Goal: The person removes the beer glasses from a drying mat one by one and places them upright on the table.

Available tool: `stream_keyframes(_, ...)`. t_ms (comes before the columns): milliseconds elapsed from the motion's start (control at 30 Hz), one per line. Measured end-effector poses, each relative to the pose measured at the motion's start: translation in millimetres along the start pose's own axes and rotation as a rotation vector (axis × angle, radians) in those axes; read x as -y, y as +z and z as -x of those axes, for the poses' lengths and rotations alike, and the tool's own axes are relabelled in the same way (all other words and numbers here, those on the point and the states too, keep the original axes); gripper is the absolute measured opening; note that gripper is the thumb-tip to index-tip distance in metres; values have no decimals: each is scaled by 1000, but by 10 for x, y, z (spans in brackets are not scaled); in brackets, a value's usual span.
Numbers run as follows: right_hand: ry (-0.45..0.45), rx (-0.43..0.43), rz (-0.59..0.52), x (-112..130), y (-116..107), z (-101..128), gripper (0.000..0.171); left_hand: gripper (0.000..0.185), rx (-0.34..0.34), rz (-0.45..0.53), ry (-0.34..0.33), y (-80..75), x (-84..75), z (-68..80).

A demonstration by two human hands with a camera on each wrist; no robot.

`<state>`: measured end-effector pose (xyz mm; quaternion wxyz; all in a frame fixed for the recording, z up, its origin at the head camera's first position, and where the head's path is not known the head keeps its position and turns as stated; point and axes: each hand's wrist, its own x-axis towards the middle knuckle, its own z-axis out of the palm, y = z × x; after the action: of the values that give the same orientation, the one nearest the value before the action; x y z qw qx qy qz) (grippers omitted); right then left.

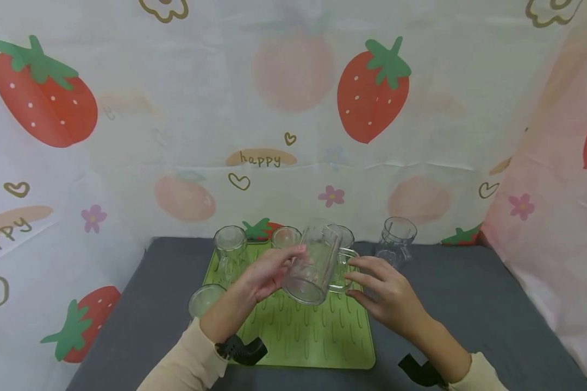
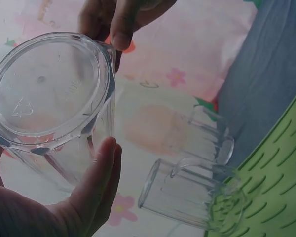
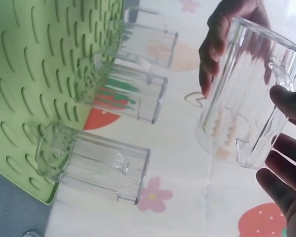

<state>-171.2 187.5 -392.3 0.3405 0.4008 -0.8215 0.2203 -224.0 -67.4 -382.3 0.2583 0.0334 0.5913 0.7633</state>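
Mugs: six clear glasses with handles, one lifted and five standing.
Lifted mug [image 1: 309,279]: above the green mat [image 1: 303,345], tilted, its base toward the near side.
Left hand [image 1: 269,269]: grasping that mug round its body, from the left.
Right hand [image 1: 388,293]: fingers lightly bent at the handle [image 1: 341,289] on the right; cannot tell whether they pinch it.
Mat row: three mugs along the far side, left [image 1: 231,255], middle [image 1: 286,237] and right [image 1: 346,236].
Other mugs: one near left [image 1: 204,300], partly hidden by the left arm; one far right [image 1: 396,239], on the grey counter [image 1: 455,304] beside the mat.
Wristbands: two, black, one per arm.
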Motion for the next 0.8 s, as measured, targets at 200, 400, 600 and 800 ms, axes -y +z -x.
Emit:
stream_keyframes(200, 37, -78, -73, -28, 17, -5, 46, 57, -9, -50, 90, 13, 50, 46)
stream_keyframes(400, 166, -146, -172, -23, -1, 11, 28, 55, -45, -24, 167, 54, 121, 82)
stream_keyframes(600, 324, -208, -328, 18, -37, -29, 52, 57, -20, -37, 277, 69, 172, 140)
stream_keyframes(800, 547, -179, -523, 37, -71, -20, 48, 65, 35, -42, 374, 59, 243, 185)
